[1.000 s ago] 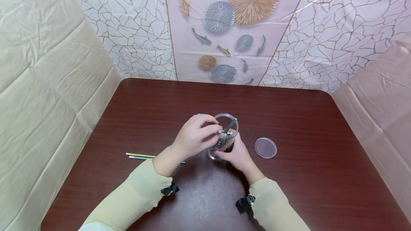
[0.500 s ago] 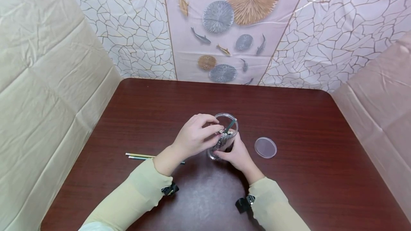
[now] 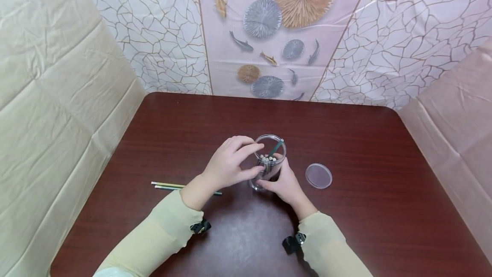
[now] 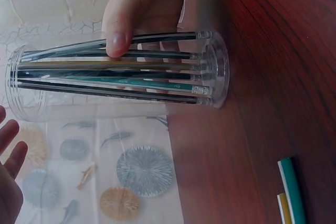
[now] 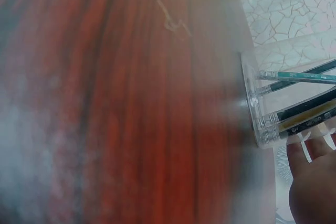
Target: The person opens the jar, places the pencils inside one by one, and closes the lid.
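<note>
A clear plastic jar (image 4: 157, 109) stands on the table with several pencils (image 4: 105, 65) inside, their white ends showing near its mouth in the head view. One green pencil (image 3: 276, 147) leans toward the far right of the rim. My right hand (image 3: 283, 184) grips the jar low on its right side, thumb across the front. My left hand (image 3: 229, 165) is at the left of the jar's mouth, fingers spread and thumb apart, holding nothing. In the left wrist view, the left fingertips (image 4: 16, 158) are just off the open end.
A round clear lid (image 3: 318, 176) lies right of the jar. Under my left forearm lie a yellow pencil (image 3: 167, 184) and a green pencil (image 4: 292, 190). Fabric walls (image 3: 69, 97) enclose the table (image 3: 365, 148) at the back and sides.
My left fingers, closed together at the pencil tops before, have parted and drawn slightly left, uncovering the white pencil ends. The right hand keeps its grip on the jar.
</note>
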The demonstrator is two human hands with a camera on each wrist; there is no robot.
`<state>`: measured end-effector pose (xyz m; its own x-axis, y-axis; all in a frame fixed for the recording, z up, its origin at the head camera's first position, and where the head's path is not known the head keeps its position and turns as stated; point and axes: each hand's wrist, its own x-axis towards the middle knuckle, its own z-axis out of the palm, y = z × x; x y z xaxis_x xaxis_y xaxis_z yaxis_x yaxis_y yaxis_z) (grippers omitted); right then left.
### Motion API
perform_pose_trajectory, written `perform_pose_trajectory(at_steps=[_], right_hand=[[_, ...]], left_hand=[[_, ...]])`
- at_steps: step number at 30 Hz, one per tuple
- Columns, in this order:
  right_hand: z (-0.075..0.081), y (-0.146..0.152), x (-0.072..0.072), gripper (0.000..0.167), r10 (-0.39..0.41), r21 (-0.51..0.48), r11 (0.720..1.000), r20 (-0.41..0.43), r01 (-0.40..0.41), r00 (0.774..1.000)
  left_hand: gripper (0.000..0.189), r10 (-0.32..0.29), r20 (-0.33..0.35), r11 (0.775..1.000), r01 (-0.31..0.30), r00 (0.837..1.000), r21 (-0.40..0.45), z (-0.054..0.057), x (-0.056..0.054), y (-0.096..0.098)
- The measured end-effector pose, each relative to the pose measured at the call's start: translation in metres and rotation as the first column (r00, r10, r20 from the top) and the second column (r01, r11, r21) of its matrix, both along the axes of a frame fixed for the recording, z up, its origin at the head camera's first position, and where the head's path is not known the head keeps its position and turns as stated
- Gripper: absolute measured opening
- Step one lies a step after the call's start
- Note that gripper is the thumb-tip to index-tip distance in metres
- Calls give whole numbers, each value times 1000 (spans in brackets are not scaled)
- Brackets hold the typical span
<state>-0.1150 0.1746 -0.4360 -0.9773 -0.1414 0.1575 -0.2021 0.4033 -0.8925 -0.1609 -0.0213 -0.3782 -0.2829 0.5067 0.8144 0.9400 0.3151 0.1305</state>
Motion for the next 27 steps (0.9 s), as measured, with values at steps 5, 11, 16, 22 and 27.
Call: perform_pose_trajectory(at_steps=[5,11,16,22,27], right_hand=[[0,0,0,80,0,3,1000,-10,0,1000],[0,0,0,81,-1,-7,1000,-12,1,1000],[0,-1,0,81,-1,-11,1000,-2,1,1000],[1,-1,0,81,-14,-13,1000,9,14,1000],[1,-1,0,81,-18,-13,1000,18,18,1000]], left_hand=[[47,2,29,1000,-2,1000,0,-5,-2,-5],[47,16,58,1000,-16,998,-2,-11,-3,-10],[46,19,84,1000,-20,996,3,-15,-2,-13],[46,42,118,999,-41,992,-16,-20,-1,-19],[46,54,142,998,-51,988,-22,-26,-1,-25]])
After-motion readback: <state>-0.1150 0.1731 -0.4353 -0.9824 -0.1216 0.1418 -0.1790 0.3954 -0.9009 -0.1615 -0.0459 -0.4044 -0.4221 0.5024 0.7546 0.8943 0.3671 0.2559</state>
